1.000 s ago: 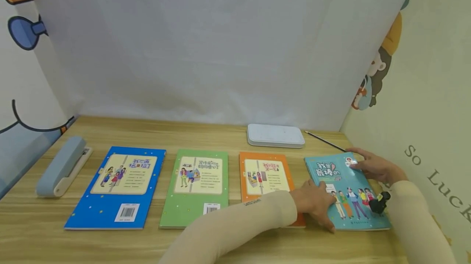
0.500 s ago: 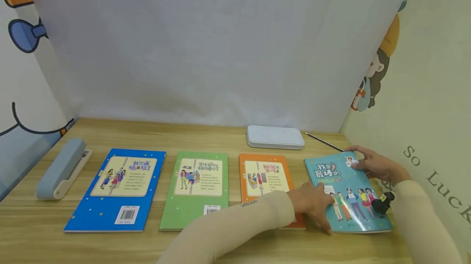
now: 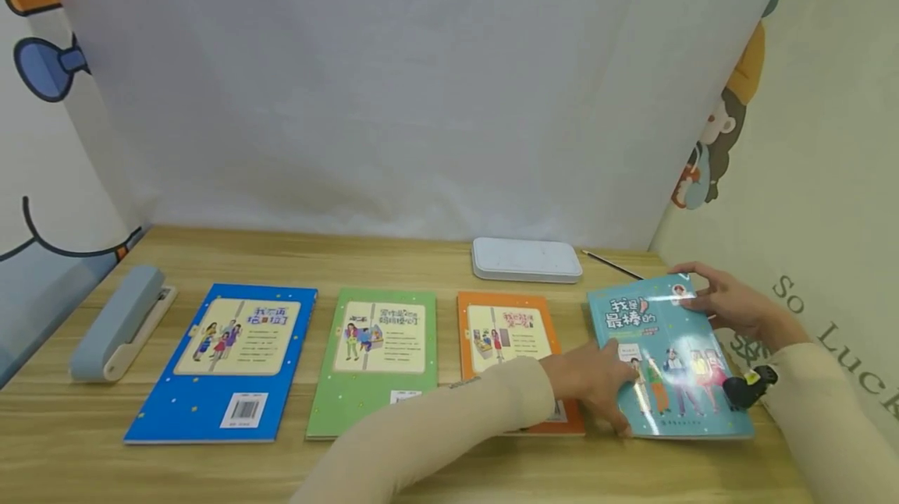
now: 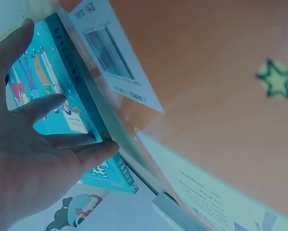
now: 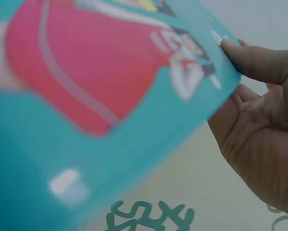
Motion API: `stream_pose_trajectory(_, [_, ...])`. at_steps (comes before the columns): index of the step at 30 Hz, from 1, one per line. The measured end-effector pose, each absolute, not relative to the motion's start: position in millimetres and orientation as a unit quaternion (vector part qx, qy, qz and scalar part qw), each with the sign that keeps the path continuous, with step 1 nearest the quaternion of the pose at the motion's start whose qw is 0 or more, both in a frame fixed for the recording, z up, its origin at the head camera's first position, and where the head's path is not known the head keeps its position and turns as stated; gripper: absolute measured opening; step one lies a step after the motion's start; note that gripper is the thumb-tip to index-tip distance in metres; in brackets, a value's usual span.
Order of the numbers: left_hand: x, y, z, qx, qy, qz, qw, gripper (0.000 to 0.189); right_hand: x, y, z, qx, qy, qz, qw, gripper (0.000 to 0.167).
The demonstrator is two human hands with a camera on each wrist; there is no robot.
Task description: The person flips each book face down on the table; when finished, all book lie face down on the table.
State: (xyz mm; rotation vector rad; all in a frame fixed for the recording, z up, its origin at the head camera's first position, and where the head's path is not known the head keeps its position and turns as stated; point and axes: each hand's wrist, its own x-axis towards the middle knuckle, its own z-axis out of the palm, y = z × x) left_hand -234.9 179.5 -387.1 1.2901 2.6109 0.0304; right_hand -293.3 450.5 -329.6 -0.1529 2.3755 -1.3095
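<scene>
A teal paperback book [image 3: 670,332] with cartoon people on its cover is at the right of the table, its right side raised in a tilt. My right hand [image 3: 737,305] pinches its upper right edge; in the right wrist view the thumb [image 5: 259,60] lies on the cover and the fingers are behind. At the book's left edge is my left hand [image 3: 593,379]. In the left wrist view its fingers are spread and extended over the cover near the spine [image 4: 88,106]. An orange book [image 3: 502,332] lies partly under the left forearm.
A green book [image 3: 382,340] and a blue book [image 3: 239,348] lie to the left. At the far left is a blue-grey stapler [image 3: 122,324]. A white case [image 3: 525,260] and a dark pencil [image 3: 611,264] lie at the back. The patterned wall [image 3: 829,254] borders the right side.
The teal book's right side has risen and shifted slightly right and up, with my right hand moving along. My left hand stays near the left edge, moving little.
</scene>
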Motion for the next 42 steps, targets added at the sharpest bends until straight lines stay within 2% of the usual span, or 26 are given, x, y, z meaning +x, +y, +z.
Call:
stream_pose_trajectory(14, [-241,166,-372,0.407,0.91,0.005,0.08,0.083,-286,439,-301,-0.074,0.862,-0.485,0.126,0.041])
stream_pose_trajectory(30, [-249,154,-366,0.395,0.914,0.081,0.047,0.094,-269,438,-292,-0.061,0.818,-0.571,0.043,0.04])
stream_pose_trajectory(42, [-252,158,-372,0.469,0.875,0.108,-0.048,0.101,-267,422,-287,-0.022,0.783,-0.621,0.025,0.039])
